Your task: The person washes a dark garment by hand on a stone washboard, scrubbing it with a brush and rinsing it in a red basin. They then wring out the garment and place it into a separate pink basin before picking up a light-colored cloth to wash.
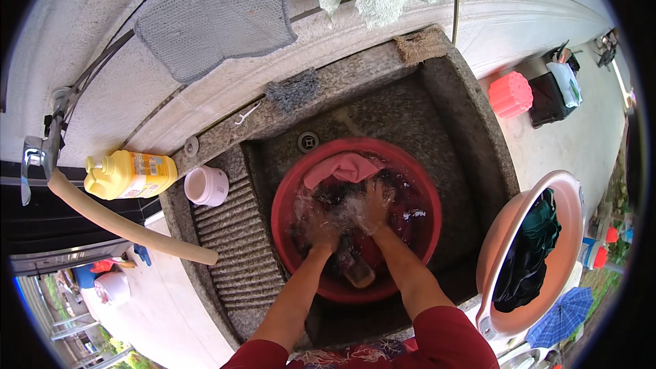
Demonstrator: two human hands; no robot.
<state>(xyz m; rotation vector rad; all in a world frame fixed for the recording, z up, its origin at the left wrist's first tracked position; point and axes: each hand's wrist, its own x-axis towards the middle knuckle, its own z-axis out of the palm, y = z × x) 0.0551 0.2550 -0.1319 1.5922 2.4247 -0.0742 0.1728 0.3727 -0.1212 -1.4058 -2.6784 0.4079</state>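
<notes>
Both hands are in a red basin (281,232) of splashing water, which stands in a dark stone sink (465,164). My right hand (373,206) lies at the water just below a folded pink cloth (345,169), its fingers stretched out and apart. Splashes blur my left hand (320,227), and its fingers are hard to make out. Dark, wet cloth seems to lie under the water, its shape unclear. Between my forearms, close to the basin's near side, a brownish rounded object (359,274) shows; its kind cannot be made out.
Left of the basin is a ribbed washboard slab (239,239) with a tan hose (137,231) reaching over it. A yellow pump bottle (130,175) and a pale pink tub (206,186) stand behind. A pink basin (493,253) with dark clothes (529,260) is at the right.
</notes>
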